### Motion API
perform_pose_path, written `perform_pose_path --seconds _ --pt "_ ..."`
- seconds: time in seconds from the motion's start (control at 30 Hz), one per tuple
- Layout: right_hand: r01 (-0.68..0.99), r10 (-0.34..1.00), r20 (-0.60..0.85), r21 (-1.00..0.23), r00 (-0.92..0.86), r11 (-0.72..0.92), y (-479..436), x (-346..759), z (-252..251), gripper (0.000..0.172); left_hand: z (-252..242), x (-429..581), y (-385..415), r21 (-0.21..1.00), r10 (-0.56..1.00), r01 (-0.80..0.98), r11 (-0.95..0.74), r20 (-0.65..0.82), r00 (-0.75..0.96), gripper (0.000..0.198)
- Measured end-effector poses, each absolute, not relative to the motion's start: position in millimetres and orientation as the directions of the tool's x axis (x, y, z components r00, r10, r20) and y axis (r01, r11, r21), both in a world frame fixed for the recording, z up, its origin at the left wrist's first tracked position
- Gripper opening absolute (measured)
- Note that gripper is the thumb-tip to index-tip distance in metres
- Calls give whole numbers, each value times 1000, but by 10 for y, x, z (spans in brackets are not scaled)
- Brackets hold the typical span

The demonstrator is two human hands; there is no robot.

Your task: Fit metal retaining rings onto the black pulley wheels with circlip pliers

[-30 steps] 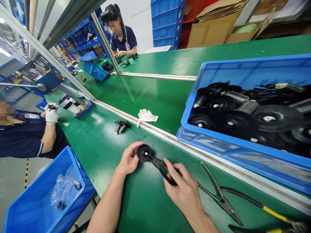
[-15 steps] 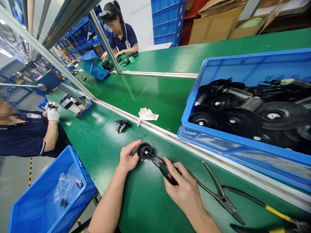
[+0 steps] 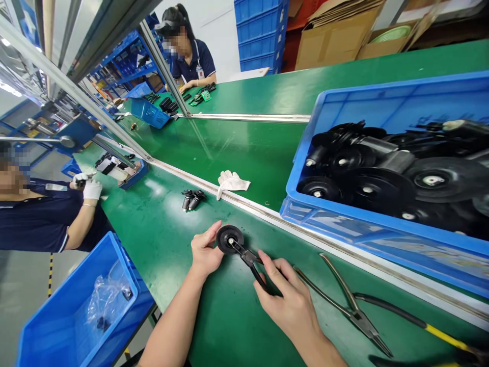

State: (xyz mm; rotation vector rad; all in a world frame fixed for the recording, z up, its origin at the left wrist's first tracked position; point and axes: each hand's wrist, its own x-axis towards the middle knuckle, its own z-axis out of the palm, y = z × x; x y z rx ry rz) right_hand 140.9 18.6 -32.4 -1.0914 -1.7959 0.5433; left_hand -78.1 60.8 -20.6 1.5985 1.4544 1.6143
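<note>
Left hand: we hold a black wheel-shaped disc (image 3: 237, 234) at its left edge, with the thumb and fingers of the left hand (image 3: 206, 251) closed on it.
Disc position: we see it just above the worktop (image 3: 225, 316) from this view, its face and pale hub turned toward us; we cannot tell whether its lower edge touches the surface.
Right hand: we grip slim-nosed pliers (image 3: 249, 256) by their black handles in the right hand (image 3: 286, 293), the tips at the hub.
Tools at right: we have long-handled pliers (image 3: 358, 320) lying with handles spread, beside a tool with a black-and-yellow handle (image 3: 405, 312).
Parts ahead: we find small cylindrical motors (image 3: 193, 200) in a cluster, near a white glove (image 3: 232, 182) lying partly on the metal rail (image 3: 260, 207).
Right bin: we see a blue bin (image 3: 336, 223) filled with black discs and cylinders.
Left bin: we see a blue crate (image 3: 63, 326) containing clear plastic film (image 3: 103, 300).
</note>
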Motion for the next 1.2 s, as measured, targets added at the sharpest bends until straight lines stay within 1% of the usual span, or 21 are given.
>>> perform_pose_path --seconds 0.13,0.3,0.53,0.67,0.8,0.9,1.0,1.2 --pt "466 853 494 -723 -168 510 196 1407 -338 59 -206 -772 611 882 870 310 -354 432 -237 53" --pt "538 848 509 -678 -149 501 178 1373 -335 58 -227 -728 606 881 858 350 -317 424 -290 43" --pt "588 820 552 -617 -152 524 165 1363 -349 53 -233 -669 574 873 808 359 -330 458 -371 45" --pt "587 819 555 -617 -147 524 167 1345 -367 52 -216 -660 567 880 824 340 -332 446 -349 50" --pt "546 830 534 -653 -160 525 180 1347 -359 55 -220 -672 570 888 834 292 -355 442 -330 62" --pt "433 842 517 -730 -156 529 193 1360 -329 59 -239 -688 587 893 841 268 -361 436 -321 71" --pt "351 827 549 -756 -121 553 197 1372 -314 61 -253 -702 600 884 834 265 -386 457 -308 71" --pt "359 837 533 -761 -128 540 195 1373 -327 59 -243 -711 600 850 814 299 -433 512 -274 65"
